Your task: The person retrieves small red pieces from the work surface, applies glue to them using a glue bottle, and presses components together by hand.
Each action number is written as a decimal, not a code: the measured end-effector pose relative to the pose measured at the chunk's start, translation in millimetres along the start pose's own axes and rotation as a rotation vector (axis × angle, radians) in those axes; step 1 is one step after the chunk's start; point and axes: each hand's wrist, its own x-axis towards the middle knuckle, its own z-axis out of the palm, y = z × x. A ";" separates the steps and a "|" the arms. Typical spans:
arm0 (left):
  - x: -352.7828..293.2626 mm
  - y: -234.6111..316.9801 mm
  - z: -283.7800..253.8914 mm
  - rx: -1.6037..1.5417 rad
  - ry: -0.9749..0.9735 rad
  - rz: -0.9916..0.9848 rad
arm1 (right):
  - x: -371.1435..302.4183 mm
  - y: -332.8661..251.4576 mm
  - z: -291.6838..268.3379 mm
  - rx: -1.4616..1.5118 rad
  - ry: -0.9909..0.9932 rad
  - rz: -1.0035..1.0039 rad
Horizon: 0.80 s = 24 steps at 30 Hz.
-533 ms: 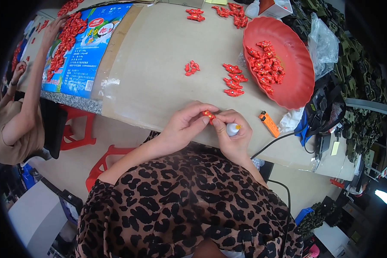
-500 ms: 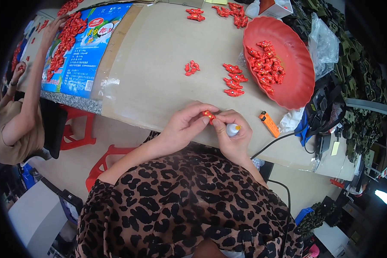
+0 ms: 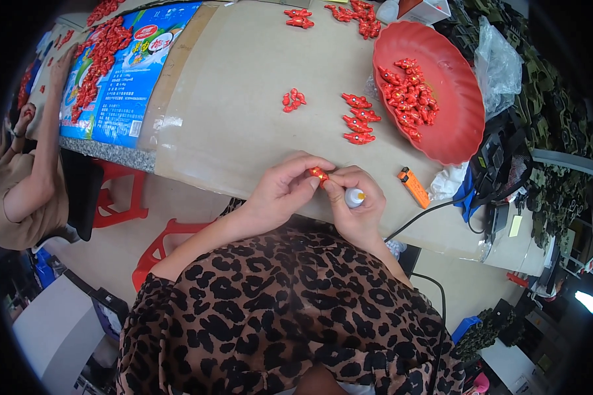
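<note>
Being pinched: one small red piece (image 3: 318, 175), between two sets of fingertips, above the table (image 3: 224, 99) near its close edge.
Left hand (image 3: 280, 189): narrow pinch, piece held. Right hand (image 3: 366, 203): thumb and forefinger closed at the piece's 3 o'clock side; white bottle (image 3: 354, 198) held in the same hand, yellow tip uncovered. Contact surface hidden by fingers; whether parts are seated cannot be told. Judged best practice: even, light pressure is applied, alignment is checked before release, and the bottle tip is angled clear of the painted face. From the piece, a row of red figures (image 3: 359, 119) is noted toward 1 o'clock, a loose cluster (image 3: 294, 101) toward 11, the red bowl (image 3: 464, 125) toward 2.
</note>
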 end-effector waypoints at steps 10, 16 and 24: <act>-1.3 1.1 6.0 -0.248 0.042 -0.018 | -0.4 -1.9 -12.2 0.254 -0.046 0.186; 0.8 8.4 5.7 -0.140 -0.007 -0.122 | 0.4 1.0 -16.6 0.293 -0.040 0.187; 3.0 6.4 -3.2 -0.295 -0.054 -0.150 | -0.3 0.5 -12.1 0.065 -0.045 -0.013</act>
